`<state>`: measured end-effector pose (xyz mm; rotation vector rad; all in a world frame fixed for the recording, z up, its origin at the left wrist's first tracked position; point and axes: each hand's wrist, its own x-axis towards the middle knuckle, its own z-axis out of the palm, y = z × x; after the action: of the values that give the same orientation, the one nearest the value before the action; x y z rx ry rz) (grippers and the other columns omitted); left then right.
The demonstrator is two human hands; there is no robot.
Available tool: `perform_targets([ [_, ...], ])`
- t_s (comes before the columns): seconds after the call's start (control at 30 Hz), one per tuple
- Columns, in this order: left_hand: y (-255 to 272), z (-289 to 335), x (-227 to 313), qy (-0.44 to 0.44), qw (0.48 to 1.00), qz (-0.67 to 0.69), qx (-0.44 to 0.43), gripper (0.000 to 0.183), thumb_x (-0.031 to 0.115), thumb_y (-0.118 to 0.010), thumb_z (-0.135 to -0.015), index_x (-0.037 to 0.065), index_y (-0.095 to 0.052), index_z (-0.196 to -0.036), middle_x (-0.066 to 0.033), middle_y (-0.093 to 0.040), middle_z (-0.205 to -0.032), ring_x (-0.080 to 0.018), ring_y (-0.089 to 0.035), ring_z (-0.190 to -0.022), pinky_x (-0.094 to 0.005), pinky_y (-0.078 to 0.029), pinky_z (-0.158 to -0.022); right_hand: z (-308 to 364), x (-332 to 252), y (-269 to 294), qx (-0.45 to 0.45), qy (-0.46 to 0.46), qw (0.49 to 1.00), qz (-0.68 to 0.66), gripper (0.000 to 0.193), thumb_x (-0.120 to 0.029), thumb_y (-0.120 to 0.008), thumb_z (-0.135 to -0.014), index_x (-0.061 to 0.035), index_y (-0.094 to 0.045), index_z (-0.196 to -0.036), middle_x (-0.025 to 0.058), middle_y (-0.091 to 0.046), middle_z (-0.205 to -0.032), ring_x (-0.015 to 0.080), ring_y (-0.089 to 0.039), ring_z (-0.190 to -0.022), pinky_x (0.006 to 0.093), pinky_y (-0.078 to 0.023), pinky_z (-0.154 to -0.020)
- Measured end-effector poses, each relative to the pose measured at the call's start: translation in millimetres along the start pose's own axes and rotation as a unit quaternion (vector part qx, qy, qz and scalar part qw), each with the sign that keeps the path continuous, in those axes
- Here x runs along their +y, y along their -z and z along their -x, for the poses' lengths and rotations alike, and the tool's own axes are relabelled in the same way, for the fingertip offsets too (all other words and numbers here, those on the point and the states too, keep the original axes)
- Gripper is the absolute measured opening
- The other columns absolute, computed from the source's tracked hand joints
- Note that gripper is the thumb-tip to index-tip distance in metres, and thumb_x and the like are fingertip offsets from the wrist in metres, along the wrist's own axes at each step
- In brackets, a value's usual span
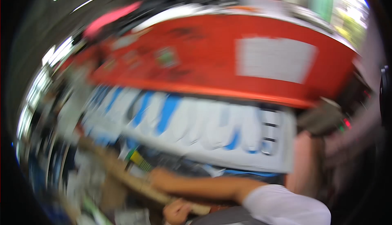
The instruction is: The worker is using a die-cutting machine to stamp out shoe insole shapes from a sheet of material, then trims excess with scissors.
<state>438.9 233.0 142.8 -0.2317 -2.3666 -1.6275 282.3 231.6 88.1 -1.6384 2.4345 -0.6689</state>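
Cardboard piece [134,180], a long tan strip or box edge, is running diagonally from the left middle down toward the bottom centre of the head view, smeared by heavy motion blur. One hand [160,179] is resting on or against its upper side, on a bare forearm reaching in from the lower right out of a white short sleeve [286,204]; whether this is the person's left or right hand, or a co-worker's, I cannot tell. Its fingers are blurred, so whether it is gripping or lying flat is unclear. A second hand [177,211] is sitting curled, fist-like, just below the strip's lower end and seems to be touching it. Above them a white banner with blue lettering [196,129] is hanging under a broad red signboard [228,57] bearing a pale rectangular panel [275,59].
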Motion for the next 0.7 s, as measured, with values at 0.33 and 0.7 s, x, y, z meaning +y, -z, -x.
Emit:
perform_targets([
  [0.33,60.4,-39.6,9.2,0.195,0.965,-0.046,-0.168,0.040,0.028,-0.042,-0.101,0.002,-0.058,-0.074,-0.0055,-0.059,-0.072,-0.0137,-0.051,-0.063,-0.0307,-0.044,-0.058,-43.8,3.0,-4.8,0.012,-0.205,0.969,-0.140,0.026,-0.016,-0.065,-0.074,0.0025,-0.071,-0.091,0.0284,-0.061,-0.102,0.0391,-0.059,-0.093,0.0513,-0.049,-0.075],
  [0.7,54.2,-83.9,-66.6,0.067,0.978,0.086,-0.180,0.027,0.014,-0.065,-0.084,0.001,-0.061,-0.060,-0.0078,-0.055,-0.054,-0.0149,-0.051,-0.047,-0.0309,-0.037,-0.046,272.5,-44.4,85.9,0.314,-0.478,0.756,-0.319,0.042,-0.040,-0.055,-0.093,-0.0089,-0.057,-0.121,0.0029,-0.058,-0.082,0.0098,-0.055,-0.074,0.0269,-0.047,-0.064],
])
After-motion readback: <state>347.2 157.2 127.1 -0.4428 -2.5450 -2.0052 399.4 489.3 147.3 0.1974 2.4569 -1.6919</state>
